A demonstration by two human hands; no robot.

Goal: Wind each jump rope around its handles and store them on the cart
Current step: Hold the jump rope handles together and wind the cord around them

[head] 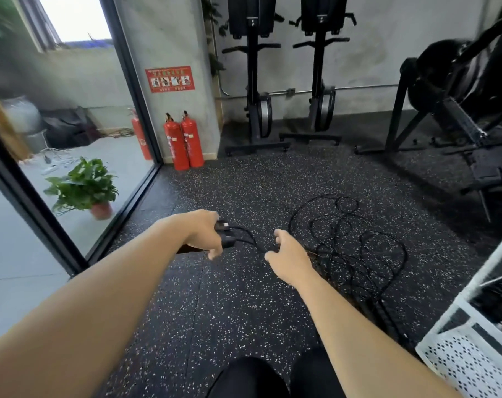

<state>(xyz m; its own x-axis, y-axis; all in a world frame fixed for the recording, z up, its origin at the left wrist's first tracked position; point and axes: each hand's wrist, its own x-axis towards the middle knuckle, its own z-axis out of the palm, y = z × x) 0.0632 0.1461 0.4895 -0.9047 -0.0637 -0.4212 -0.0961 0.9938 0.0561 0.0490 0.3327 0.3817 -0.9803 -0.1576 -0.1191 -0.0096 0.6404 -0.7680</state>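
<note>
Black plastic handles (226, 236) are gripped in the left hand (205, 232), thin black rope (344, 255) is pinched by the right hand (288, 259), rest tangled on the speckled rubber floor (244, 179) by the white mesh cart (459, 360).

Black with dense white and pale flecks: floor (244, 297), 6 o'clock. Plain black: jump ropes (359, 248), 4 o'clock, near centre; handles (227, 235), 7 o'clock, the upper with a pale grey patch at its end. White, perforated in a diamond pattern: cart (468, 366), 4 o'clock, at the edge. Red with pale labels: fire extinguishers (183, 142), 10 o'clock. Red with white picture panels: poster (170, 79), 11 o'clock. Green leaves: plant (83, 185), 9 o'clock; pinkish-red: pot (102, 210). Black: exercise machines (252, 81), 12 to 1 o'clock; door frame (133, 90), 10 o'clock; trousers (249, 377), 6 o'clock. Mottled grey: wall (387, 47), 1 o'clock.
</note>
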